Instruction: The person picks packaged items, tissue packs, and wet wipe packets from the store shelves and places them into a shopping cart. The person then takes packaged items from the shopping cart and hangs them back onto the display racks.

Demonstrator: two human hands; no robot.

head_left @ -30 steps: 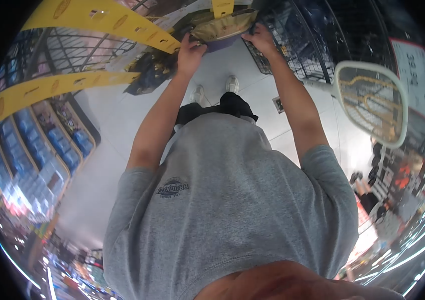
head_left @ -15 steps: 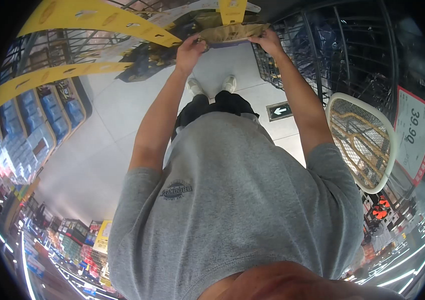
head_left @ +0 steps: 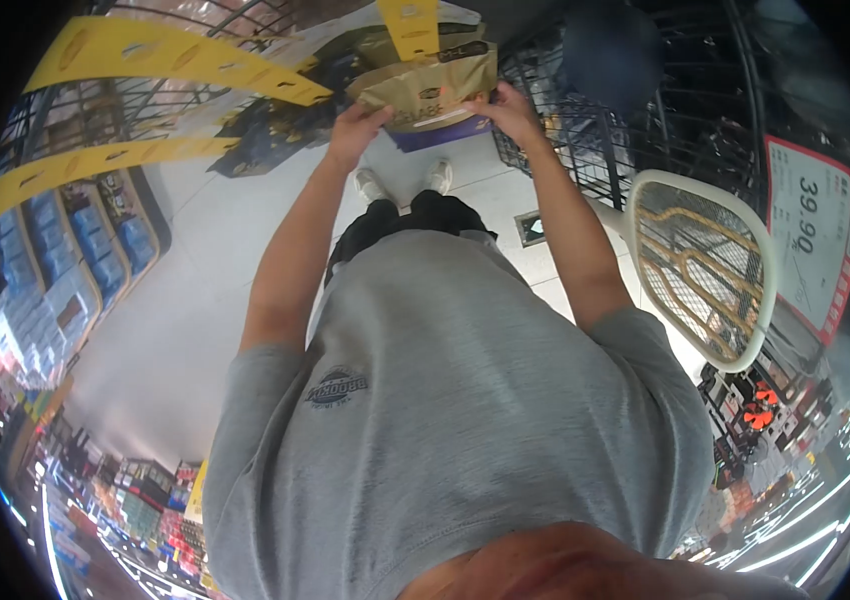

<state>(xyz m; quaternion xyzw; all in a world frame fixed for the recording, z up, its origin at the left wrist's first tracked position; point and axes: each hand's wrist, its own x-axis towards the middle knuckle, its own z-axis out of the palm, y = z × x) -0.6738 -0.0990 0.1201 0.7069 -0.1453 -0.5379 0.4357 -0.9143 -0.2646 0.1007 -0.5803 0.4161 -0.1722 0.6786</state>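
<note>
A gold packet (head_left: 427, 92) with a purple lower part and "M-L" printed near its top hangs at the top of the view. My left hand (head_left: 357, 134) pinches its left edge, thumb against the front. On the opposite edge, my right hand (head_left: 513, 114) grips the same packet. A yellow strip (head_left: 410, 28) comes down behind its top; I cannot tell whether the two are joined. Dark packets (head_left: 280, 130) hang just left of my left hand.
Yellow strips (head_left: 145, 60) slant across the wire rack at left. A white-framed mesh racket (head_left: 700, 265) and a 39.90 price sign (head_left: 815, 235) are at right. Black wire shelving (head_left: 595, 150) stands beside my right hand. Blue packs (head_left: 65, 250) fill a left shelf.
Both hands have shifted left and slightly toward my body. The gold packet now shows more of its front and its purple part. The view has shifted slightly.
</note>
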